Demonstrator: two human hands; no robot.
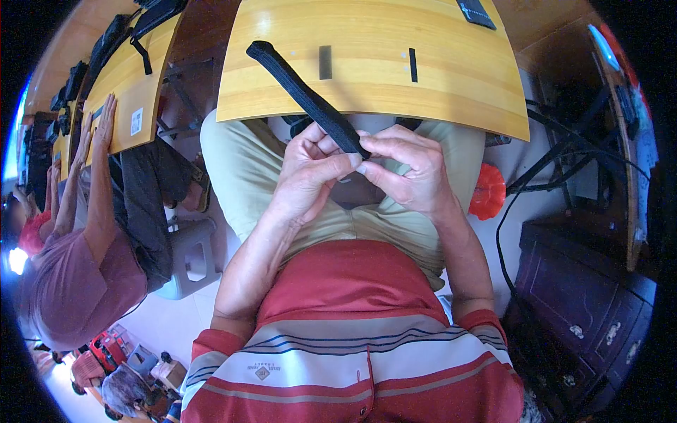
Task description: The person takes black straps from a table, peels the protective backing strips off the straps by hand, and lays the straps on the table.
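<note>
Sitting at a wooden table (465, 99), the person holds a long black band (311, 101) above the lap, close to the near edge of the tabletop, and from where I stand it looks ribbed, like knitted cloth. Both hands are together at its near end: the left hand (310, 169) has the band clasped between its thumb and its fingers, and the right hand (412, 166) pinches the tip with thumb and forefinger, so that the two thumbs are almost meeting. From this grip the band goes up, slanting to the left, and its far end is over the table; whether that end touches the wood, I cannot tell. To my judgement it is a light thing, soft across its width, yet with some stiffness along its length, because the free part stays nearly straight without support. It should not be fragile, and the ribbed surface seems rather grippy than slippery. For fine handling, I would take hold at the end with the fingertips, as is done here, while a loose grasp at the middle should be enough to carry it. On the tabletop, beyond the hands, are a wide dark strip (325, 62) and, to its right, a narrow black strip (414, 65); a dark flat packet (477, 13) lies near the far corner.
</note>
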